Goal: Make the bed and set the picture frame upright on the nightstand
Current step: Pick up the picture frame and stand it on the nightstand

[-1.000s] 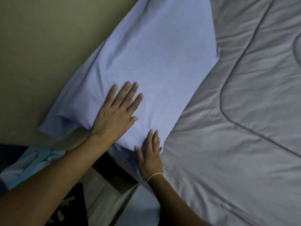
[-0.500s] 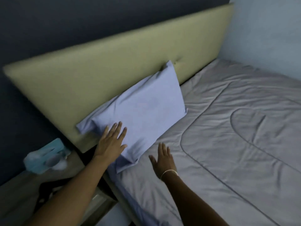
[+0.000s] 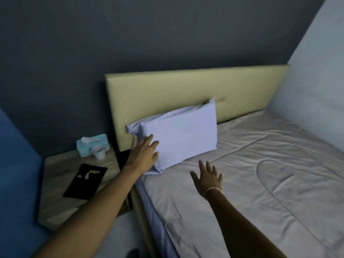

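From the head view, my only one, I read the scene around the pillow (image 3: 178, 138) as the dial's centre. The pillow leans tilted against the headboard (image 3: 186, 90), its lower edge on the grey comforter (image 3: 260, 174). My left hand (image 3: 143, 155) sits at about eight o'clock from it, fingers spread, palm against the pillow's near end and pinching nothing. My right hand (image 3: 208, 178) is at about five o'clock, fingers fanned open above the comforter; I cannot tell whether it touches the cloth.

The picture frame (image 3: 85, 181) lies flat and dark on the nightstand (image 3: 55, 202), at about eight o'clock and well apart from the pillow, beyond my left forearm. A tissue box (image 3: 92, 147) and a small cup (image 3: 98, 152) stand at the nightstand's far corner, at nine o'clock.

I judge the pillow soft and light: it will dent under a palm and slump if nudged off the headboard, so I would press it broadly, not pinch a corner. The comforter looks limp and lightly creased; flat strokes should smooth it. The frame I expect to be stiff, thin and possibly glazed, so fragile. Lying flush, it offers little purchase; I would lift one long edge with my fingertips, then grip both side edges and stand it clear of the cup.
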Demonstrator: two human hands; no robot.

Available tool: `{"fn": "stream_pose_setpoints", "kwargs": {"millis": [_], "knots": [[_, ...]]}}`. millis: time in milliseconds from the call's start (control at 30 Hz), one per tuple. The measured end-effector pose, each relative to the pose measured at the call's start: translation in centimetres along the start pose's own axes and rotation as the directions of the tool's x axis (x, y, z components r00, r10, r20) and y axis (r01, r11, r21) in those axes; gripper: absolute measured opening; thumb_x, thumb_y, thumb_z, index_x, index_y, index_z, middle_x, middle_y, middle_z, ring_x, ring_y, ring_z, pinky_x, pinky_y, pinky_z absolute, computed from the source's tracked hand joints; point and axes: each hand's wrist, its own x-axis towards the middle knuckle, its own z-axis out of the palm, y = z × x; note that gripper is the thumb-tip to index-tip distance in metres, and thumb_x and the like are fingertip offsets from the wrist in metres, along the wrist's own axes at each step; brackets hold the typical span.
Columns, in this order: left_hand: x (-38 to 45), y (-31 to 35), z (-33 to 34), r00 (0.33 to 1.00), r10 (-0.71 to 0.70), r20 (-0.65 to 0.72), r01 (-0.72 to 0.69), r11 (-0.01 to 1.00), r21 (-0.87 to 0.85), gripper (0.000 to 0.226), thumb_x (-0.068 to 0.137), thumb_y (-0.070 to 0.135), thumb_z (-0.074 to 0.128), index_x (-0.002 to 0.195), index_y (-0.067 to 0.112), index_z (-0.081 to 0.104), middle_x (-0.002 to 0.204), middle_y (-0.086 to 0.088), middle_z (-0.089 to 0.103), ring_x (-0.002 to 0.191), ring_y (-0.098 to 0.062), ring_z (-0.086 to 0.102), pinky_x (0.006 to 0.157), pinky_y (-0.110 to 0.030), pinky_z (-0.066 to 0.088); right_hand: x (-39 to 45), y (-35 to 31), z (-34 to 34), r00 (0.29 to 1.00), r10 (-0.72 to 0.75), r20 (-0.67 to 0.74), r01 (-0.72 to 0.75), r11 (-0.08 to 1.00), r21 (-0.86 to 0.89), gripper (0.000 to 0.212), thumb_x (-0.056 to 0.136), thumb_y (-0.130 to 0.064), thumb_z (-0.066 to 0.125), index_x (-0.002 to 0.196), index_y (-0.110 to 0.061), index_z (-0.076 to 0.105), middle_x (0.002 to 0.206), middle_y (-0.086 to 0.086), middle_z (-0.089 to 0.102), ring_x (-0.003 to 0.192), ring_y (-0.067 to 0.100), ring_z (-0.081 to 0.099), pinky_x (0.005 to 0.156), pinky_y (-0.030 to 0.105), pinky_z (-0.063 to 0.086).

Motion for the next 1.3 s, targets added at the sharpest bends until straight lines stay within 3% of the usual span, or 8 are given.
{"fn": "stream_pose_setpoints", "kwargs": {"millis": [200, 300, 567, 733, 800, 900, 1067, 1300], "knots": [[-5.8, -4.4, -1.2, 0.975, -0.222, -0.026, 0.221, 0.975, -0.035, 0.039, 0.091, 0.029, 0.052, 0.129, 0.019, 0.053, 0.139, -0.004, 0.046, 0.126, -0.026, 0.045, 0.112, -0.048, 0.022, -0.9, -6.4, 2.1, 0.983, -0.163, 0.085, 0.163, 0.987, 0.003, 0.066, 0.095, -0.06, 0.03, 0.152, -0.032, 0.011, 0.162, 0.001, 0.008, 0.149, 0.028, 0.007, 0.117, 0.054, 0.011], [-9.0, -6.9, -0.1, 0.945, -0.327, 0.026, 0.328, 0.942, -0.077, 0.038, 0.091, 0.029, 0.051, 0.127, 0.019, 0.055, 0.142, -0.006, 0.045, 0.127, -0.026, 0.046, 0.108, -0.044, 0.025, -1.3, -9.0, 4.3, 0.961, -0.238, 0.144, 0.24, 0.971, -0.002, 0.065, 0.096, -0.058, 0.033, 0.152, -0.032, 0.013, 0.162, 0.001, 0.008, 0.148, 0.028, 0.008, 0.118, 0.053, 0.013], [-16.3, -17.2, 4.7, 0.777, -0.59, 0.219, 0.609, 0.793, -0.026, 0.045, 0.094, 0.031, 0.043, 0.138, 0.021, 0.043, 0.15, -0.005, 0.034, 0.134, -0.025, 0.037, 0.112, -0.042, 0.021, 1.2, -18.3, 10.5, 0.877, -0.36, 0.318, 0.396, 0.917, -0.054, 0.061, 0.094, -0.048, 0.044, 0.149, -0.032, 0.022, 0.161, 0.001, 0.014, 0.148, 0.027, 0.012, 0.117, 0.052, 0.018], [-16.4, -25.4, 7.9, 0.711, -0.638, 0.294, 0.67, 0.742, -0.012, 0.047, 0.094, 0.032, 0.043, 0.14, 0.02, 0.041, 0.15, -0.006, 0.034, 0.13, -0.027, 0.041, 0.109, -0.041, 0.026, 5.0, -26.9, 14.0, 0.851, -0.388, 0.353, 0.429, 0.902, -0.043, 0.062, 0.093, -0.043, 0.047, 0.149, -0.028, 0.026, 0.159, 0.004, 0.02, 0.146, 0.027, 0.017, 0.117, 0.047, 0.021], [-15.8, -28.2, 9.3, 0.696, -0.645, 0.316, 0.681, 0.732, -0.006, 0.048, 0.094, 0.03, 0.044, 0.14, 0.019, 0.041, 0.149, -0.007, 0.035, 0.128, -0.028, 0.043, 0.107, -0.042, 0.029, 6.1, -29.9, 15.9, 0.842, -0.397, 0.366, 0.427, 0.904, -0.001, 0.065, 0.089, -0.05, 0.041, 0.148, -0.026, 0.03, 0.157, 0.007, 0.025, 0.145, 0.029, 0.021, 0.117, 0.046, 0.023], [-15.3, -30.9, 12.1, 0.669, -0.625, 0.402, 0.687, 0.727, -0.013, 0.05, 0.095, 0.028, 0.043, 0.143, 0.019, 0.036, 0.151, -0.008, 0.032, 0.132, -0.029, 0.038, 0.109, -0.045, 0.029, 7.1, -33.2, 19.4, 0.807, -0.395, 0.439, 0.436, 0.9, 0.009, 0.061, 0.092, -0.045, 0.044, 0.149, -0.027, 0.028, 0.159, 0.005, 0.02, 0.147, 0.027, 0.015, 0.118, 0.045, 0.019], [-15.0, -34.4, 17.9, 0.639, -0.592, 0.49, 0.702, 0.71, -0.059, 0.052, 0.094, 0.026, 0.048, 0.143, 0.019, 0.034, 0.153, -0.01, 0.029, 0.137, -0.028, 0.031, 0.111, -0.048, 0.028, 8.7, -36.1, 25.7, 0.75, -0.364, 0.552, 0.423, 0.906, 0.022, 0.062, 0.094, -0.041, 0.048, 0.15, -0.03, 0.023, 0.16, 0.001, 0.016, 0.148, 0.027, 0.01, 0.119, 0.045, 0.016], [-15.2, -39.3, 27.7, 0.516, -0.63, 0.581, 0.775, 0.632, -0.004, 0.065, 0.095, 0.034, 0.048, 0.15, 0.016, 0.017, 0.156, -0.014, 0.021, 0.14, -0.03, 0.026, 0.113, -0.046, 0.028, 14.2, -37.9, 36.5, 0.638, -0.336, 0.693, 0.45, 0.893, 0.019, 0.064, 0.094, -0.041, 0.047, 0.15, -0.034, 0.017, 0.161, 0.0, 0.012, 0.149, 0.023, 0.006, 0.121, 0.044, 0.013]]}}
